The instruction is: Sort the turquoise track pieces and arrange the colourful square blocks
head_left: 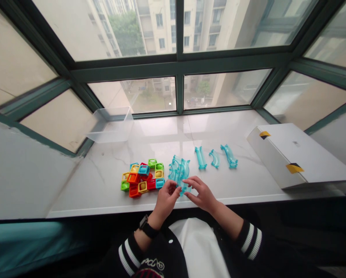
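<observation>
My left hand (167,199) and my right hand (202,194) meet at the near side of a pile of see-through blue track pieces (175,166). Between their fingertips is a blue track piece (184,188), pinched from the left and the right; it overlaps the pile in view, so its full shape is hard to make out. To the left of my left hand lies a heap of coloured hollow cube blocks (142,187) in red, orange, yellow, green and blue. Right of the pile lie a straight track piece (201,158), a short curved one (215,158) and a longer curved one (229,156).
A clear plastic bin (112,129) stands at the back left of the white marble sill (86,193). At the right is a large white box (300,158) with yellow and black tape. Green-framed windows enclose the sill's back and sides.
</observation>
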A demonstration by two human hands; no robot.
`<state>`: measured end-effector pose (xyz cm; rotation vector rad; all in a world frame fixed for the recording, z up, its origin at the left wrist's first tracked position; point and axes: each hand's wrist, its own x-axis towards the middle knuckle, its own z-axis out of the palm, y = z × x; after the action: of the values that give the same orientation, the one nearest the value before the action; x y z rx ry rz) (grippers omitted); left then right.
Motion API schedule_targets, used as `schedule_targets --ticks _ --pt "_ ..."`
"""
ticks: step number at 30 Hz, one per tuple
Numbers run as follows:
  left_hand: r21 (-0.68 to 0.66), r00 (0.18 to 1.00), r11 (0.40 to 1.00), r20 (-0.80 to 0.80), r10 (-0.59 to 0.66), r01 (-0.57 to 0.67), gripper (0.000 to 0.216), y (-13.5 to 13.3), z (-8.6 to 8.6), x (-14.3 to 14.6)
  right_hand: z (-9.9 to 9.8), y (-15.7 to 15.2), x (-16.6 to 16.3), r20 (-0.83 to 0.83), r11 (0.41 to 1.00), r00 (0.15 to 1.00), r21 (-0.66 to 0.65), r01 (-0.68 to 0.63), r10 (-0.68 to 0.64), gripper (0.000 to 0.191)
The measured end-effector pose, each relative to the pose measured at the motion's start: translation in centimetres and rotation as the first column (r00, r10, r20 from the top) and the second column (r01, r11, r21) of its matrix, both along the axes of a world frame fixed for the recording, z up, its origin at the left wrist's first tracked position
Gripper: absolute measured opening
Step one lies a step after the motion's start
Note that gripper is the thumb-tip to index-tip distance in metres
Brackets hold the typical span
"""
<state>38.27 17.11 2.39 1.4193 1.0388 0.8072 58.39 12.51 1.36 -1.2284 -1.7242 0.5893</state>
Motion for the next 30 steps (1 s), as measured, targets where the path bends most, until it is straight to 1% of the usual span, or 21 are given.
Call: schedule_targets --ticks 4,8,12,19,25,30 --pt "0.004 0.999 0.999 0.0 -0.048 0.048 0.035 -0.1 -0.7 0.1 -0.7 -0.1 -0.1 -0.013 0.999 1.0 0.021 0.024 -0.024 0.033" --pt "0.008 0.997 0.998 -0.054 -0.059 0.059 0.035 0.0 -1.1 0.1 -1.0 -0.1 0.2 -0.012 0.998 0.999 0.028 0.053 -0.053 0.026" --pt "-0.022 0.997 0.997 -0.038 -0.072 0.072 0.036 0.2 -0.7 0.4 -1.0 -0.2 0.5 0.009 0.997 0.998 0.035 0.062 -0.062 0.025" --pt "0.007 0.993 0.995 -0.066 -0.096 0.096 0.033 0.8 0.0 1.2 -1.0 -0.1 0.8 0.002 0.994 0.996 0.064 0.091 -0.091 0.024" --pt "0.062 0.986 0.99 -0.12 -0.115 0.123 0.033 1.6 0.2 2.3 -0.5 -0.3 1.4 0.014 0.991 0.992 0.044 0.126 -0.127 0.026" --pt "0.128 0.976 0.977 -0.161 -0.149 0.17 0.032 2.5 0.6 3.9 -0.5 -0.1 2.6 0.006 0.979 0.982 0.084 0.187 -0.188 0.025"
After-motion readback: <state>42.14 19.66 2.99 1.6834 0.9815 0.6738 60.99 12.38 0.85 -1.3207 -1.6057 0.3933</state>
